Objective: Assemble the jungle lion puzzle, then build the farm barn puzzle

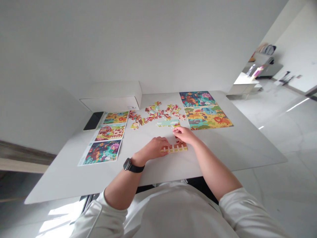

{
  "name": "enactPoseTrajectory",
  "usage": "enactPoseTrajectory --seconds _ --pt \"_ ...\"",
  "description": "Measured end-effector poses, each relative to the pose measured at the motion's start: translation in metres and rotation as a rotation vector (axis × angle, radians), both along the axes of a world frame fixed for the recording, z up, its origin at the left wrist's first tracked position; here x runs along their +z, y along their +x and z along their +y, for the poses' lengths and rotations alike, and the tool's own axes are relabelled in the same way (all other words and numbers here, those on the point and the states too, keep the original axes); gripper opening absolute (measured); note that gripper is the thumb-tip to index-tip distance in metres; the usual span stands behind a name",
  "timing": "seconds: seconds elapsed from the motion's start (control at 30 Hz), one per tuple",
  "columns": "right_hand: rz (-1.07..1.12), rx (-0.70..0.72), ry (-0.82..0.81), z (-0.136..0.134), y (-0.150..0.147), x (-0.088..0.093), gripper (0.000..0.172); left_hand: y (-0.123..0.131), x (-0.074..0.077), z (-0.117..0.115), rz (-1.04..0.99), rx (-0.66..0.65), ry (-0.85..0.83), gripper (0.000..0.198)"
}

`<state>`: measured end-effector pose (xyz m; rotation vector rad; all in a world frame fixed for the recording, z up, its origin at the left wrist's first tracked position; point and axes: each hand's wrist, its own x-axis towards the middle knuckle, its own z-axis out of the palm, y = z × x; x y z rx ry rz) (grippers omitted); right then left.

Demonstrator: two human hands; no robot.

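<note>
Two bare hands work over a white table (247,145), w/ jigsaw pcs in front of them. The L hand (157,147) lies at the L end of a fence strip (175,148), i.e. part-built puzzle w/ white pickets on a brownish-red ground, nr the table's front edge. Its fingers are bent & close together, tips on the strip; can't tell if they grip it or only rest. A black smartwatch (133,166) sits on that wrist.

The R hand (184,135) is just above the strip's R part, thumb & fingertips drawn together nr the R end of a pale-blue sky strip (166,123); can't tell whether a pc is pinched btwn them. Some dark-red puzzle shows under that palm, partly hidden.

Beyond the sky strip, loose jigsaw pcs (150,118) lie scattered, mostly red, green & cream, some overlapping.

Over on the L: a ref sheet (119,152) w/ 3 pics (safari, red-barn farm, dark-blue night garden), a black phone (92,121) at its far L corner, & a white box (109,103) behind, by the wall (158,49). At far R, a safari picture (208,117) lies flat, w/ a night-garden picture (197,98) directly beyond it.
</note>
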<state>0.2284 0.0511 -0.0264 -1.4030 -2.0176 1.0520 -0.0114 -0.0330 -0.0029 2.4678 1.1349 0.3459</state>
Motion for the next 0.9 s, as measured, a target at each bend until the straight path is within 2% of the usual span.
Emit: enactPoseTrajectory --seconds 0.2,0.3,0.4,0.5,0.6,0.67,0.73,0.8,0.9 --pt "0.102 -0.065 0.011 0.003 0.002 0.003 0.013 -0.007 0.019 0.012 -0.062 -0.008 -0.007 0.027" --pt "0.147 -0.098 0.031 0.001 0.002 0.008 0.016 -0.021 0.027 0.028 -0.118 0.123 0.039 0.026" --pt "0.16 -0.114 0.071 -0.002 0.003 0.013 0.018 -0.035 0.027 0.046 -0.152 0.317 0.074 0.026" --pt "0.146 -0.116 0.112 -0.004 0.003 0.013 0.018 -0.042 0.014 0.058 -0.22 0.482 0.065 0.027" --pt "0.081 -0.105 0.15 -0.004 0.002 0.007 0.016 -0.041 -0.008 0.062 -0.297 0.603 0.028 0.03" --pt "0.001 -0.099 0.18 -0.002 0.002 0.0 0.014 -0.039 -0.022 0.062 -0.31 0.581 0.017 0.03" --pt "-0.081 -0.101 0.226 0.0 0.002 -0.006 0.014 -0.039 -0.032 0.062 -0.286 0.51 0.083 0.027" --pt "-0.153 -0.108 0.299 0.001 0.002 -0.011 0.016 -0.04 -0.038 0.062 -0.233 0.451 0.164 0.026" --pt "-0.247 -0.11 0.406 0.004 0.004 -0.018 0.019 -0.041 -0.042 0.062 -0.131 0.456 0.209 0.035"
